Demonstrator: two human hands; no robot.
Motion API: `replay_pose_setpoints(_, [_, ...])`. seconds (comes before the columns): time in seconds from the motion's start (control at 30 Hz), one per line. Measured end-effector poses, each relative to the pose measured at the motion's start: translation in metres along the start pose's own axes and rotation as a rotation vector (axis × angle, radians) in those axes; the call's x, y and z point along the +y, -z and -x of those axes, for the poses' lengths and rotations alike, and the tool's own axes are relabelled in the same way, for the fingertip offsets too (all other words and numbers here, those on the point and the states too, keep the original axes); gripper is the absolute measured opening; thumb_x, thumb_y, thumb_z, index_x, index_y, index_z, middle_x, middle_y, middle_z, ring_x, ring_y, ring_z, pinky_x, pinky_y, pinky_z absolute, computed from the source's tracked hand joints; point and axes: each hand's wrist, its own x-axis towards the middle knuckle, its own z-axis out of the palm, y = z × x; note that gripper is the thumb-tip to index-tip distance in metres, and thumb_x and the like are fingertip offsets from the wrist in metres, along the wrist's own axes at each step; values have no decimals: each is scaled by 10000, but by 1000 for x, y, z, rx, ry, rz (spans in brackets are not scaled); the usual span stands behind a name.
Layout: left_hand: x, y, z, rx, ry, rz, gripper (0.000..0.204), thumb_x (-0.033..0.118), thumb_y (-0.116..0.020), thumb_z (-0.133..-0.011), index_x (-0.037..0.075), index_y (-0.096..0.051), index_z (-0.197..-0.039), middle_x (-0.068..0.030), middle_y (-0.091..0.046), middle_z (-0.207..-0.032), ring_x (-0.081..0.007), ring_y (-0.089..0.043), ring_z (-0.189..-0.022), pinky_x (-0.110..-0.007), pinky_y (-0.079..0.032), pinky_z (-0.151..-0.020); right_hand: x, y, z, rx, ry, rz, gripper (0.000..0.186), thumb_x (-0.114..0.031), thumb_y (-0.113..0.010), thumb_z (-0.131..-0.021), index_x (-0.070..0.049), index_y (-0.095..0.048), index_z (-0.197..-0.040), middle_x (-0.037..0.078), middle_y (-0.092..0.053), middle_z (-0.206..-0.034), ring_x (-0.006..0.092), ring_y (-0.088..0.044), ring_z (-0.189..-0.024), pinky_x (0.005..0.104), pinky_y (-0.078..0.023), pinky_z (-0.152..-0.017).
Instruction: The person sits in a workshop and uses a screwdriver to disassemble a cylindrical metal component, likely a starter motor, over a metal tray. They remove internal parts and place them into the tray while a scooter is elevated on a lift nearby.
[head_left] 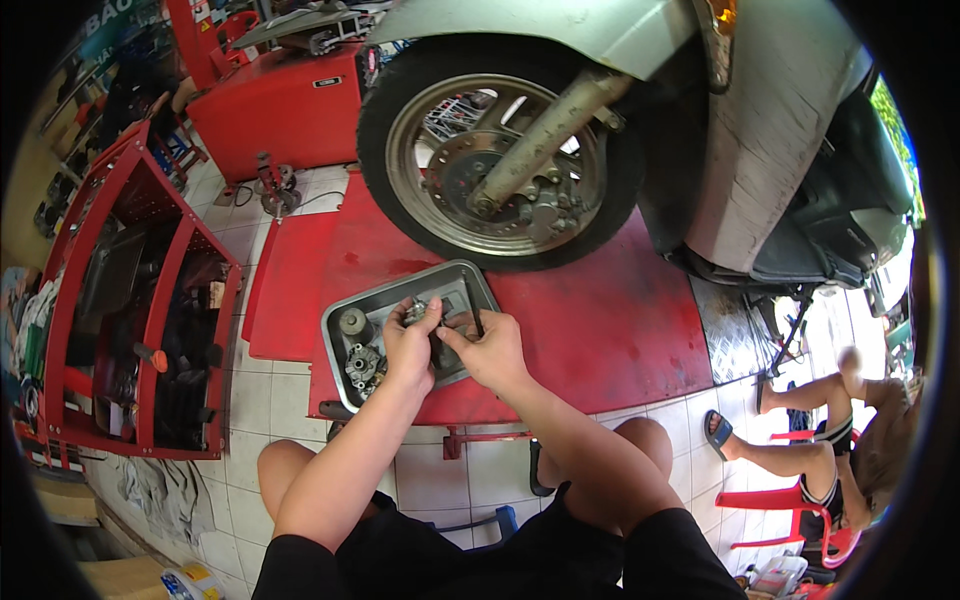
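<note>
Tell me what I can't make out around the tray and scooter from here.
All in the head view:
Metal part: partly covered by the left hand; full shape unclear.
Tray: part of its right side hidden behind the right hand.
Dark rod: too small to identify; whether it's gripped is unclear.
Scooter: top cut off by the picture's upper edge.

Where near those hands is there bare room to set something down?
Widest: the red platform right of the tray, between the front wheel and the metal plate. A smaller patch lies left of the wheel, beyond the tray. Crowded: the tray, with metal parts at its left and the left hand and right hand over it.
</note>
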Motion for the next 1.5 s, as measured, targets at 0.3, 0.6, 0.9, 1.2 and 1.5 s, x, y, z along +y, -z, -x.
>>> replay_pose_setpoints(0.3, [2, 5, -1, -2, 6, -27, 775, 175, -776, -840, -107, -307, -1389, -195, -561, -1187, -232, -568, -1068, -348, -469, -911, -6, -8, 5, -63, -162, -248, 167, -95, -761, -809, 8, -687, -917, -76, -413, -590, 37, -366, -546, 240, -304, -498])
replay_pose_setpoints(0.6, [5, -8, 10, -38, 52, 7, 755, 172, -786, -829, -92, -342, -1380, -199, -571, -1199, -236, -575, -1072, -335, -466, -914, 8, -2, 2, -103, -226, -412, 187, -110, -783, -785, 6, -668, -876, -62, -485, -648, 44, -422, -584, 225, -348, -512])
replay_pose_setpoints(0.9, [18, 1, -2, -1, 52, 90, 612, 161, -770, -844, -73, -415, -1285, -171, -609, -1113, -233, -611, -988, -354, -502, -855, 6, 6, -2, -131, -309, -436, 217, -125, -801, -775, 29, -683, -872, -8, -598, -706, 82, -531, -649, 251, -449, -609])
replay_pose_setpoints(1.2, [47, 33, -21, 60, 68, 177, 211, 172, -735, -880, 50, -586, -967, -44, -643, -953, -154, -607, -878, -331, -501, -816, 51, 35, -21, -268, -130, 696, 266, -241, -729, -804, 2, -698, -908, 252, -681, -937, 410, -674, -920, 475, -547, -817])
replay_pose_setpoints(1.5, [64, 36, -2, 66, 102, 202, 195, 164, -668, -918, 63, -613, -1075, -52, -633, -978, -177, -605, -843, -372, -512, -764, 45, 34, -20, -302, -124, 830, 269, -233, -724, -815, -2, -682, -947, 241, -667, -1001, 414, -665, -958, 470, -549, -824])
